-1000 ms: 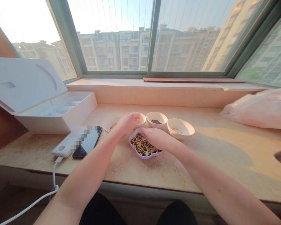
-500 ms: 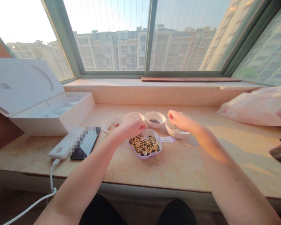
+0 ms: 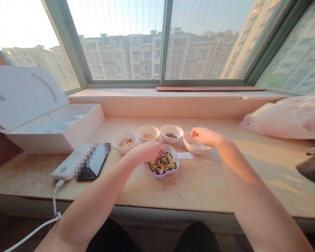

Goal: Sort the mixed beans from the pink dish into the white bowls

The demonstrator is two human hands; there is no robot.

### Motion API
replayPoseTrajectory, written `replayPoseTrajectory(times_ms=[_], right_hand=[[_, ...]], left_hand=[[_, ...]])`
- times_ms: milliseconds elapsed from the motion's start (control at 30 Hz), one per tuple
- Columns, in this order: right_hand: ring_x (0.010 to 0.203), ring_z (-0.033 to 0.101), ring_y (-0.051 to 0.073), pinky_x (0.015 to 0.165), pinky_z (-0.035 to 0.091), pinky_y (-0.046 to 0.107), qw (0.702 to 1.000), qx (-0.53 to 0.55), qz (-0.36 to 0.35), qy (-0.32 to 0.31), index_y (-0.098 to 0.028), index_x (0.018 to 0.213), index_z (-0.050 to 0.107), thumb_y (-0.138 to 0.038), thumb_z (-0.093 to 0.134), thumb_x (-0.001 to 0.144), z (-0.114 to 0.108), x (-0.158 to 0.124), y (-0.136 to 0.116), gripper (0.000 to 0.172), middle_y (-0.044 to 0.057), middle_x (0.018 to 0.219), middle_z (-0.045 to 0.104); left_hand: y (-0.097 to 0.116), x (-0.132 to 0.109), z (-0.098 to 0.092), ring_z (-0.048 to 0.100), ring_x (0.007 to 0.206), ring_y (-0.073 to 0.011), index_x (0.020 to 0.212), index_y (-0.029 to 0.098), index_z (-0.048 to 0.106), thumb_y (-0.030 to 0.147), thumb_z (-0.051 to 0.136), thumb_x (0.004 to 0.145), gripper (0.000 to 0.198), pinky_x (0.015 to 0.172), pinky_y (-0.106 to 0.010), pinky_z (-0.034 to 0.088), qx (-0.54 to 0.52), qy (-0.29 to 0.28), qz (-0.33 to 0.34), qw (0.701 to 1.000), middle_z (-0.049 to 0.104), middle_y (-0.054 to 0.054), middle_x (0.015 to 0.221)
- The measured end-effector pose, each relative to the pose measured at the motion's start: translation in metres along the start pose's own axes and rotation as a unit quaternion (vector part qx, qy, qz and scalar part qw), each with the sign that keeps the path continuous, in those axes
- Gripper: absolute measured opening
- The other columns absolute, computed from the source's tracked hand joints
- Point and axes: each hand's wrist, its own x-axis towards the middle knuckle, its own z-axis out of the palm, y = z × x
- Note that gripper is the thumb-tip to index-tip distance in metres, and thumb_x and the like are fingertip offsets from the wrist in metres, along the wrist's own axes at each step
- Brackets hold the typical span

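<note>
My left hand [image 3: 155,149] reaches over the back of a white bowl with a purple rim [image 3: 167,173], its fingertips pinched at the mixed beans [image 3: 161,163] inside: black, yellow and some green. Anything between those fingers is too small to make out. Over the right-hand white bowl [image 3: 196,149], which has a few pale pieces in it, my right hand [image 3: 203,135] is also closed in a pinch. What it holds, if anything, is hidden. Along the back stand more white bowls: one with pale and reddish pieces [image 3: 126,143], one with yellow beans [image 3: 148,137], one with dark beans [image 3: 170,135].
A labelled tag [image 3: 186,155] sticks out at the right of the purple-rimmed bowl. To the left lie a phone [image 3: 94,164] and a white power bank [image 3: 64,168] with a cable, before an open white box [image 3: 81,129]. A plastic bag [image 3: 286,119] rests at the right.
My left hand has lowered towards the mixed beans, uncovering the bowl of yellow beans behind. My right hand has dipped slightly towards the right-hand bowl. The view has shifted a little.
</note>
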Motion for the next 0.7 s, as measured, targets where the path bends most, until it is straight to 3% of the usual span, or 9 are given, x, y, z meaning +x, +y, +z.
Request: replayPoseTrajectory(times_ms=[233,700], right_hand=[[0.087,0.069,0.021,0.066,0.044,0.027,1.000,0.021,-0.009,-0.006,-0.019,0.104,0.074,-0.010,0.059,0.084,0.002,-0.001,-0.006,0.027,0.011,0.109,0.076],[0.084,0.068,0.022,0.069,0.045,0.030,0.999,0.045,-0.014,0.009,-0.018,0.106,0.071,-0.020,0.060,0.091,0.000,-0.008,-0.014,0.019,0.014,0.110,0.074]], left_hand=[[0.005,0.004,0.001,0.068,0.089,-0.0214,0.088,0.022,0.079,-0.004,0.050,0.080,0.040,0.075,-0.027,0.046,0.033,-0.058,0.004,0.998,0.077,-0.006,0.096],[0.014,0.002,-0.003,0.067,0.081,-0.0188,0.088,0.019,0.072,0.007,0.049,0.089,0.026,0.072,-0.027,0.047,0.050,-0.043,-0.022,0.998,0.072,-0.007,0.092]])
